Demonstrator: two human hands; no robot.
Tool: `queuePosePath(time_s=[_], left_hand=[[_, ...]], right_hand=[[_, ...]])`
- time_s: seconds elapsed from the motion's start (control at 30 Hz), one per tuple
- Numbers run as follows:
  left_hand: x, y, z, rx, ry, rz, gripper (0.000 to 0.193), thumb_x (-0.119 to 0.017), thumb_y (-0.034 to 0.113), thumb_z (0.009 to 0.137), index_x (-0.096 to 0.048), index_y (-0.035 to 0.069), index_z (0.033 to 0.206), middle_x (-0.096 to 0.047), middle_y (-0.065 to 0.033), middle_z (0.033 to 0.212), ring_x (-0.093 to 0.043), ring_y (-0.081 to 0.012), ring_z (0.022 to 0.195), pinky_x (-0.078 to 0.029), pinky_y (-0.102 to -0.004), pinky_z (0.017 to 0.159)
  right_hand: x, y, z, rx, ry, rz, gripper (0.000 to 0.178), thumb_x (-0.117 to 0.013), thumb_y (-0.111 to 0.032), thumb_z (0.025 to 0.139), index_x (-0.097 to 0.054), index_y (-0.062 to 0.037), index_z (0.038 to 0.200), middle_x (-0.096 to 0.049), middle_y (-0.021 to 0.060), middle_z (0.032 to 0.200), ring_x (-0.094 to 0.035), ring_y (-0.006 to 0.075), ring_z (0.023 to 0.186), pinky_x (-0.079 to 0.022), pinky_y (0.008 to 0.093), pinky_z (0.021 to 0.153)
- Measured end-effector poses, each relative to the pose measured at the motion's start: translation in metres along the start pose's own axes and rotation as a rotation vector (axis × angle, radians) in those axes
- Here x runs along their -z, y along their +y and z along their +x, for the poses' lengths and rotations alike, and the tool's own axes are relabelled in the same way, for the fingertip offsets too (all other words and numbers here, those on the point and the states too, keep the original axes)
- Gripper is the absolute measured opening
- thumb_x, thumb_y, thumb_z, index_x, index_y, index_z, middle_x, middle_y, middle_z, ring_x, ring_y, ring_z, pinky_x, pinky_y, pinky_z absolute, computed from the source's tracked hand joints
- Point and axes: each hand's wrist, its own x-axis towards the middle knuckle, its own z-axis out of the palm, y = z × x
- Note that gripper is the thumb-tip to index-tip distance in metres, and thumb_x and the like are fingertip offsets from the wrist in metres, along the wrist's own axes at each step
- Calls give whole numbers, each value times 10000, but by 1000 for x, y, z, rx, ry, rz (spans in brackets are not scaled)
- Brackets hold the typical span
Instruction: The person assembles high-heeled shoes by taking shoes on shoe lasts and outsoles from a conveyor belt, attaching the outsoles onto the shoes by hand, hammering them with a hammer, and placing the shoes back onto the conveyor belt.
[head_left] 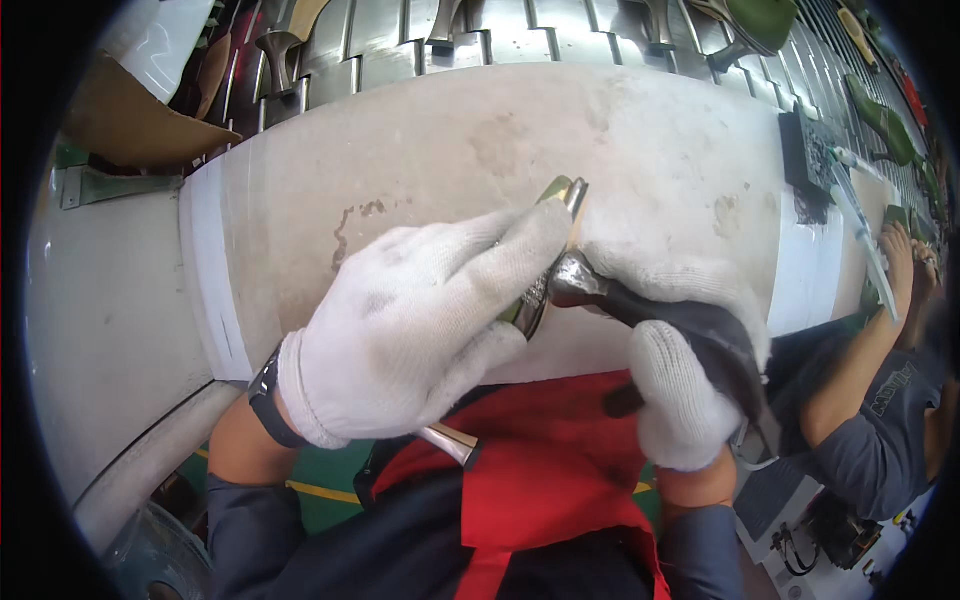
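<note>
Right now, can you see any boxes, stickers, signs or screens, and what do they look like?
No boxes, signs or screens show.
Printed mark: on the grey shirt sleeve of a co-worker at the right edge; a small pale slanted patch, too blurred to make out.

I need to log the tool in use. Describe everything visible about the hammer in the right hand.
The hammer has a small rounded head of shiny, worn-looking metal and a dark handle running down to the right. The gloved right hand grips the handle, hiding most of it. The head sits low over the pale workbench, against the edge of the green shoe that the gloved left hand presses down. The handle's end is not visible.
</note>
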Motion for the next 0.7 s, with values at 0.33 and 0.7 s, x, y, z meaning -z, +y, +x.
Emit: queuePosePath(time_s=[0.33, 0.7], left_hand=[[-5, -3, -8, 12, 62, 44, 918, -831, 3, 759, -483, -57, 1606, -693, -285, 1352, -701, -474, 1184, -559, -501, 1018], [-10, -3, -14, 9, 102, 38, 924, -848, -5, 752, -490, -57, 1602, -723, -254, 1268, -721, -457, 1121, -565, -498, 981]], right_hand=[[23, -17, 66, 132, -138, -365, 350, -648, -143, 1053, -673, 108, 1296, -771, 252, 1247, -783, 356, 1146, -621, 417, 1026], [-1, -9, 11, 116, -53, -262, 594, -637, -376, 1010, -764, 156, 1242, -816, 254, 1145, -781, 213, 908, -590, 264, 711]])
